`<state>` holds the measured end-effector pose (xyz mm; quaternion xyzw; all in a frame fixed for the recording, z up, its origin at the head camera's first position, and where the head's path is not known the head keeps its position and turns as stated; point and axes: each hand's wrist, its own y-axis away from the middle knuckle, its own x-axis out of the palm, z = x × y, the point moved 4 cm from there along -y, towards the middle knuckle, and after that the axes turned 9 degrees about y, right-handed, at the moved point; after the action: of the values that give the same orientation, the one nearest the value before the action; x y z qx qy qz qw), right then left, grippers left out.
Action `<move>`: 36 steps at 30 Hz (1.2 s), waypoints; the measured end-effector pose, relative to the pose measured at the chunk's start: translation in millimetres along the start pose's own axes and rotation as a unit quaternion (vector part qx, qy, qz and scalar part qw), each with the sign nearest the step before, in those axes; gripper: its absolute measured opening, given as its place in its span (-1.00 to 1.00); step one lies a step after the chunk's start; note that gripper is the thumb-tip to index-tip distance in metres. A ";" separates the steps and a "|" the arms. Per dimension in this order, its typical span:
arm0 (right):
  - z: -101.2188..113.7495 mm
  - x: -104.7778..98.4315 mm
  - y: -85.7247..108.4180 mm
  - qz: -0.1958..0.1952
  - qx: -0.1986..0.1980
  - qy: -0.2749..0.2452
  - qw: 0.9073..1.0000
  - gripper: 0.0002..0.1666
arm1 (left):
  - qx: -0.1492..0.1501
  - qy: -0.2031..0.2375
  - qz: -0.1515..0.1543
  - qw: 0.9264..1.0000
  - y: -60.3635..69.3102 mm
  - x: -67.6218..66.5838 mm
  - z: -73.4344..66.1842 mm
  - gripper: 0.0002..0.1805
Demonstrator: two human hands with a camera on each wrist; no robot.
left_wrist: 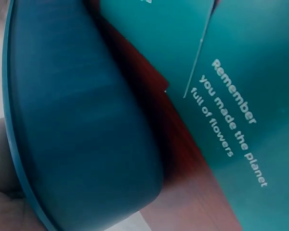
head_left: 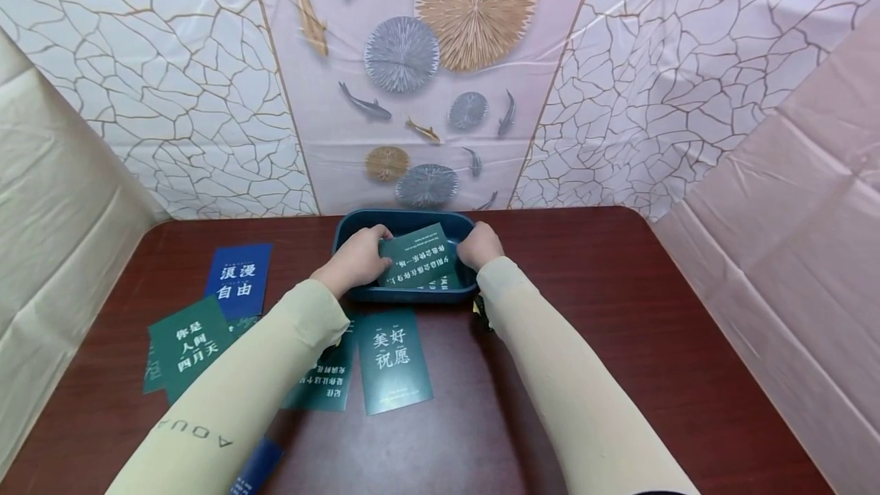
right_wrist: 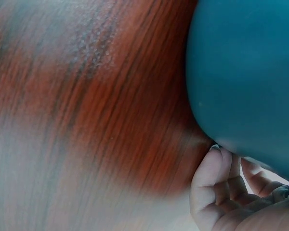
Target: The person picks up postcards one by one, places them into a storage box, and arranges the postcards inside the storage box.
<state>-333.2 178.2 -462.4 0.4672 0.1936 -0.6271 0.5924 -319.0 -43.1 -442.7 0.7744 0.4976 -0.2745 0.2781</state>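
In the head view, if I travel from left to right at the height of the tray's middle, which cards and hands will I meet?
Blue card → left hand → upper green card, within the outline of the tray → right hand.

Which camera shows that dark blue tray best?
The head view: it looks down into the dark blue tray and shows most of its rim. The left wrist view shows only part of its outer wall and rim, close up; the right wrist view shows only part of its rounded outside, by the right hand.
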 end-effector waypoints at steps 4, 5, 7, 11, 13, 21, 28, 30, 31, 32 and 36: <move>1.3 -1.1 1.1 -0.001 -0.002 -0.002 1.000 -0.33 | 0.000 -0.026 0.013 1.000 0.5 1.7 0.5 -0.47; 1.7 -1.3 1.4 0.000 -0.002 -0.003 1.000 -0.33 | -0.002 -0.032 0.014 0.999 0.7 2.0 0.8 -0.45; 2.1 -1.6 1.9 -0.001 0.000 -0.003 1.000 -0.33 | -0.005 -0.043 0.016 0.999 0.7 2.6 1.6 -0.43; 2.5 -1.9 2.8 0.002 0.001 -0.002 1.000 -0.32 | -0.004 -0.059 0.015 0.998 -0.5 3.5 3.3 -0.42; 2.5 -2.1 2.7 0.004 0.002 -0.003 1.000 -0.31 | 0.002 -0.065 0.018 0.998 -1.5 4.0 3.8 -0.44; 3.3 -2.4 2.2 0.006 -0.004 0.004 1.000 -0.30 | 0.016 -0.097 0.038 0.994 -4.4 5.1 2.2 -0.47; 3.5 -3.1 2.4 0.003 -0.014 0.002 1.000 -0.27 | 0.019 -0.117 0.052 0.992 -3.9 6.8 -2.8 -0.50; 2.7 -2.0 1.5 0.007 -0.017 0.002 1.000 -0.26 | 0.016 -0.122 0.059 0.991 -3.5 8.2 -3.4 -0.50; 2.1 -1.4 0.9 0.009 -0.018 0.002 1.000 -0.26 | 0.015 -0.125 0.063 0.990 -3.4 9.1 -3.6 -0.50; 1.5 -0.7 0.3 0.010 -0.019 0.004 1.000 -0.26 | 0.013 -0.128 0.066 0.989 -3.3 10.0 -3.7 -0.50; 0.4 2.1 0.1 0.013 -0.021 0.012 1.000 -0.26 | 0.013 -0.141 0.071 0.987 -1.4 12.1 -4.3 -0.53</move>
<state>-333.0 176.7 -463.9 0.4650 0.2076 -0.6093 0.6078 -315.4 -32.2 -448.5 0.7648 0.3938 -0.3669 0.3541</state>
